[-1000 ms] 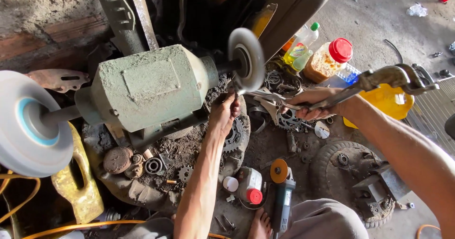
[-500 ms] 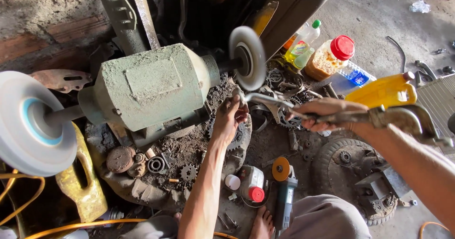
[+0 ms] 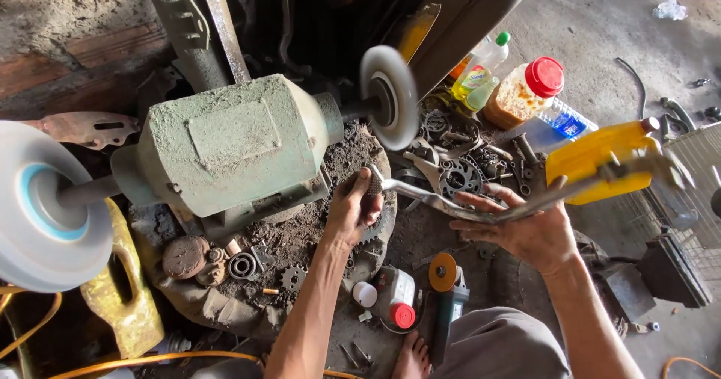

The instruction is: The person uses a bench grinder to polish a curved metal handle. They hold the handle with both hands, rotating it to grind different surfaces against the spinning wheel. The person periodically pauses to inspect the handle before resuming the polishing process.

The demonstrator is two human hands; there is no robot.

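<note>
Long bent metal lever [image 3: 481, 212] held across both hands, just below the spinning buffing wheel [image 3: 388, 97] (not touching it). Left hand [image 3: 353, 210] closed around its knurled end; right hand [image 3: 526, 232] open, palm up, cradling the shaft.

You look down on a bare concrete floor [image 3: 601, 18], grey and dusty, brightest at the upper right where daylight falls. The bench grinder [image 3: 233, 142] sits mid-left as your landmark. Above and left of it runs a rough wall [image 3: 67, 26] of reddish brick and crumbling mortar. Behind it, dark metal frames [image 3: 203, 26] lean in shadow. Below it the ground is black with oily dirt and scattered gears [image 3: 293, 277]. Right of it stand a jar [image 3: 526, 90] with a red lid and a plastic bottle [image 3: 481, 71]. Far right of it is a wire grille [image 3: 695, 191]. Lower left of it, an orange cable [image 3: 150, 360] trails.
</note>
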